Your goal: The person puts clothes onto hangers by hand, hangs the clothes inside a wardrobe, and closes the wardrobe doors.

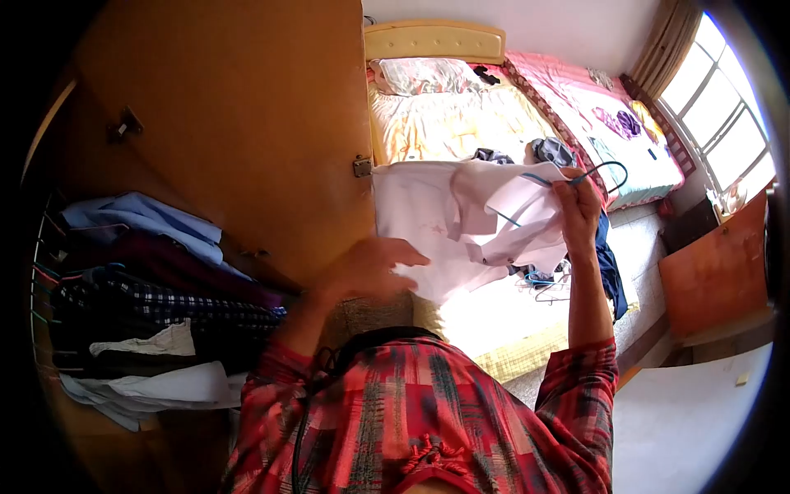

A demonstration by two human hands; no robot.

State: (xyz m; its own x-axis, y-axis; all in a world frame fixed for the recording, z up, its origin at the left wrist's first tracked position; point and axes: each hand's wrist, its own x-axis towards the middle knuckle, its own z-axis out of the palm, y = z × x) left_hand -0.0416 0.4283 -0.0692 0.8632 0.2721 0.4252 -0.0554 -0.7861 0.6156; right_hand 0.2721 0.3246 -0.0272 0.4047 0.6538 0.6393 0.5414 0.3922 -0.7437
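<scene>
My right hand (578,206) is closed on the neck of a blue clothes hanger (611,164), whose hook curves out to the right. From the hanger spreads a pale pinkish-white shirt (440,218), held sideways with its far end toward the wardrobe door. Part of the hanger's blue frame shows through the shirt opening. My left hand (378,267) is just left of the shirt's lower edge, its fingers apart and slightly blurred. Nothing shows between those fingers; whether a fingertip touches the cloth, I cannot tell.
A wooden wardrobe door (239,123) stands open at the left. Below it hang several garments, including a light blue shirt (148,222) and a dark checked one (177,300). Beyond are a bed (461,123) and loose hangers (547,284). A wooden cabinet (712,272) is at the right.
</scene>
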